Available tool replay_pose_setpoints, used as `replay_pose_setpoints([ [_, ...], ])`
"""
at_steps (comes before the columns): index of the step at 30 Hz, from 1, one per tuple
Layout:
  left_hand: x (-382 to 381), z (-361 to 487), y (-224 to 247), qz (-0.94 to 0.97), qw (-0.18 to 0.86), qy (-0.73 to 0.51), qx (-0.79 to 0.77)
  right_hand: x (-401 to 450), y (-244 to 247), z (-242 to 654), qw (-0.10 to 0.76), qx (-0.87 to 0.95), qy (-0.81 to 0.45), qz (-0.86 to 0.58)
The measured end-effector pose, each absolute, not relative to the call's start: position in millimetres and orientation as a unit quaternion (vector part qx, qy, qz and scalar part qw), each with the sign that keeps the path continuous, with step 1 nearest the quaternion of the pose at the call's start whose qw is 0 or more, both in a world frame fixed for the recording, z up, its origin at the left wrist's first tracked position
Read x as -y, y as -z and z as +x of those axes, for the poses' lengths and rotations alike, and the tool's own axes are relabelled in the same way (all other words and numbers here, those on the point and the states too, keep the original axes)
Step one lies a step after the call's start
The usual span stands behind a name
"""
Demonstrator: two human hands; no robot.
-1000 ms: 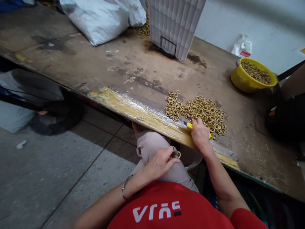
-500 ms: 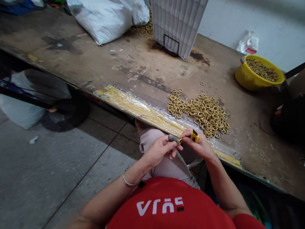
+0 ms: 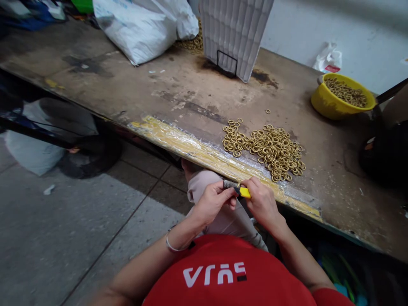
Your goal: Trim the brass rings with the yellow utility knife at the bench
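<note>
Here, the right hand grips a yellow cutter; the left hand pinches a mostly hidden ring.

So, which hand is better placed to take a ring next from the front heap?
Probably the right hand: though holding the yellow utility knife, it is nearer the heap of metal rings; the left hand is farther off.

Light is dim and soft over the bench, with white glare on the yellow strip along its front edge. Below the bench, shadow darkens the floor; the bench's left end looks blurred.
</note>
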State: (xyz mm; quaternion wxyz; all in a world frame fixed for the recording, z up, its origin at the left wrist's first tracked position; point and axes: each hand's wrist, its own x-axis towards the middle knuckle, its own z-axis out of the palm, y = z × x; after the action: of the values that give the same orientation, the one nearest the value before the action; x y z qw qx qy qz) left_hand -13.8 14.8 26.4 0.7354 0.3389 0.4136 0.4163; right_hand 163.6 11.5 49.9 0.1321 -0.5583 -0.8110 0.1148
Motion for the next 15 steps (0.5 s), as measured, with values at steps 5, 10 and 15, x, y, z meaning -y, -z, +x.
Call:
replay_pose_setpoints([
  [5,-14.4,-13.5,-28.0,0.403,0.688,-0.42,-0.434,-11.0,-47.7,159.5,0.103,0.812,-0.087,-0.569],
  [10,-16.5,-21.8,-34.4,0.504,0.611,-0.403,-0.46,-17.9,-42.3,155.0,0.059,0.806,-0.051,-0.587],
  [15,-8.8,-31.9,-42.2,0.61,0.53,-0.372,-0.457,-55.7,-33.2,172.3,-0.044,0.706,-0.034,-0.706],
])
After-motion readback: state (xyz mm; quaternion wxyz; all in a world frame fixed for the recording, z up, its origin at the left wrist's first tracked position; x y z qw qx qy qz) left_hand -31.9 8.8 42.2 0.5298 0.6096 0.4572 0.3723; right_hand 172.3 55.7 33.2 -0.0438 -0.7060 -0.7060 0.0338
